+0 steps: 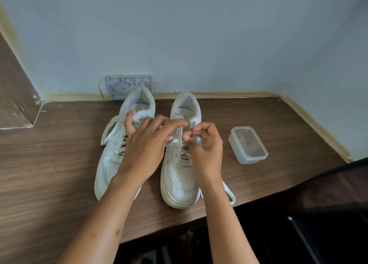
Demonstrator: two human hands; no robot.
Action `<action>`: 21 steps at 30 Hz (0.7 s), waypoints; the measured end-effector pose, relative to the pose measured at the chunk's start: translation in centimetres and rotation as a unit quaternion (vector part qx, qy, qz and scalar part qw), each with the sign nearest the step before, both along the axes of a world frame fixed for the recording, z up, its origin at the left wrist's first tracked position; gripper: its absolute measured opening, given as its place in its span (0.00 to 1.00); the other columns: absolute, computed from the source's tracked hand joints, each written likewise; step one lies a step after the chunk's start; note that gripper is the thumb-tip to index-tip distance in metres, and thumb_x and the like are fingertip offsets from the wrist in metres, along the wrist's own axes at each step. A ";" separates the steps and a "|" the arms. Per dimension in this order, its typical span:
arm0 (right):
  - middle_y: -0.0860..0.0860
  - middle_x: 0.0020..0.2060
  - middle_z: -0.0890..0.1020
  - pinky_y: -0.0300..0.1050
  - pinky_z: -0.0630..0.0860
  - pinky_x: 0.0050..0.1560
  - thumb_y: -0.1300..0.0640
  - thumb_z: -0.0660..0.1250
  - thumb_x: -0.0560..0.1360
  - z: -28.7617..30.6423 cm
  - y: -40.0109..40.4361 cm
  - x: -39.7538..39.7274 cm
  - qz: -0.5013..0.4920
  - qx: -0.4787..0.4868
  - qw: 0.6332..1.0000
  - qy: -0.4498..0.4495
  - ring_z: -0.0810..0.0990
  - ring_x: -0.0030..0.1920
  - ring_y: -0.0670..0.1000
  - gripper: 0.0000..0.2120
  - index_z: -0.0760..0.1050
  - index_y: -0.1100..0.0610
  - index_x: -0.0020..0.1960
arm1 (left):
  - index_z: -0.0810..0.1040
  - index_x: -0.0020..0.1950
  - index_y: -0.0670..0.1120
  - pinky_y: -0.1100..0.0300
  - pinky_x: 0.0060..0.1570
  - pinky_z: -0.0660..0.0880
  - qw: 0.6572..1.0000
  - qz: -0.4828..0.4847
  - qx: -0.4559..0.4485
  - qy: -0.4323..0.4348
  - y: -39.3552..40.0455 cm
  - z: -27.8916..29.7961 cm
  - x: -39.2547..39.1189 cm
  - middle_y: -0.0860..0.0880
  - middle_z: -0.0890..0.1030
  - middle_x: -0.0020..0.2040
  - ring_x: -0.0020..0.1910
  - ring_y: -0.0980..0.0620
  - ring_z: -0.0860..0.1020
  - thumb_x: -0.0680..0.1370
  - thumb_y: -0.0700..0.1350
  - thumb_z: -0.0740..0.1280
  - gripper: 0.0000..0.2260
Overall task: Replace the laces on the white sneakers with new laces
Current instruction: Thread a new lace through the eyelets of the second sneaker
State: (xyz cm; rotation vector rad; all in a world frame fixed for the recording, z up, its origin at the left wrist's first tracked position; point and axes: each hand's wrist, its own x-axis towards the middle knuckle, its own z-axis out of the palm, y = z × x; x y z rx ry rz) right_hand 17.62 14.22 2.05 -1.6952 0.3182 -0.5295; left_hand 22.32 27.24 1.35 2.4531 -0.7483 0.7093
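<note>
Right sneaker: unlacing the upper eyelets, my right hand pinching the lace, left hand loosely spread steadying the tongue; next, pull it free.

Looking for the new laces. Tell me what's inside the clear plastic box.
Through the clear plastic box a small pale ribbed or coiled bundle shows near its front end. Glare and blur hide whether it is laces.

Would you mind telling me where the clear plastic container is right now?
In the head view, the clear plastic container sits on the wooden table, right of the right-hand sneaker and apart from it.
</note>
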 end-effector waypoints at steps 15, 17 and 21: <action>0.42 0.69 0.59 0.55 0.58 0.72 0.42 0.83 0.54 3.0 -4.4 -3.8 0.065 -0.125 0.977 0.159 0.56 0.71 0.48 0.59 0.50 0.39 0.73 | 0.82 0.45 0.57 0.41 0.70 0.52 0.997 0.005 -0.072 -0.021 -0.1 0.2 0.2 0.61 0.82 0.43 0.48 0.55 0.78 0.74 0.50 0.74 0.03; 0.45 0.74 0.52 0.60 0.52 0.76 0.39 0.83 0.50 2.7 -3.5 -3.9 0.102 -0.181 0.952 0.224 0.49 0.75 0.49 0.68 0.42 0.40 0.76 | 0.81 0.44 0.57 0.41 0.71 0.52 0.997 0.026 -0.065 -0.030 -0.2 0.3 0.0 0.61 0.81 0.43 0.50 0.54 0.77 0.76 0.48 0.73 0.04; 0.50 0.77 0.43 0.66 0.45 0.76 0.37 0.82 0.52 2.1 -2.9 -3.5 0.112 -0.212 0.920 0.310 0.42 0.78 0.55 0.71 0.34 0.43 0.77 | 0.79 0.48 0.52 0.44 0.65 0.58 0.970 0.175 -0.167 -0.034 0.7 0.9 0.1 0.54 0.79 0.46 0.52 0.48 0.74 0.78 0.46 0.65 0.03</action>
